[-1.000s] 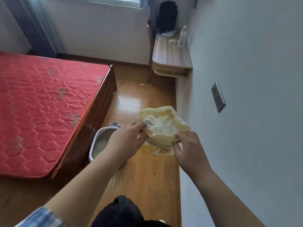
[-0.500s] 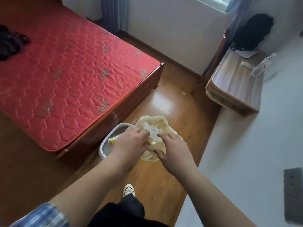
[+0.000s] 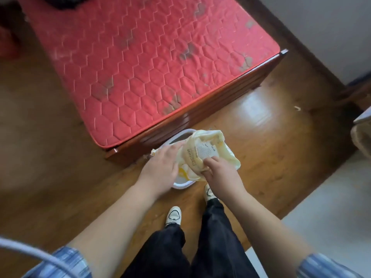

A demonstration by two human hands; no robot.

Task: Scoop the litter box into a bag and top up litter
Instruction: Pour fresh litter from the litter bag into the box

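Head view — left hand and right hand both grasp a crumpled pale-yellow plastic bag over the white litter box.

Red quilted mattress sits on a dark wooden bed frame, its corner over the glossy wooden floor.

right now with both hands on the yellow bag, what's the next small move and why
Probably tip the yellow bag toward the litter box: the left hand and right hand both grip it, and the box's white rim shows just beneath it.
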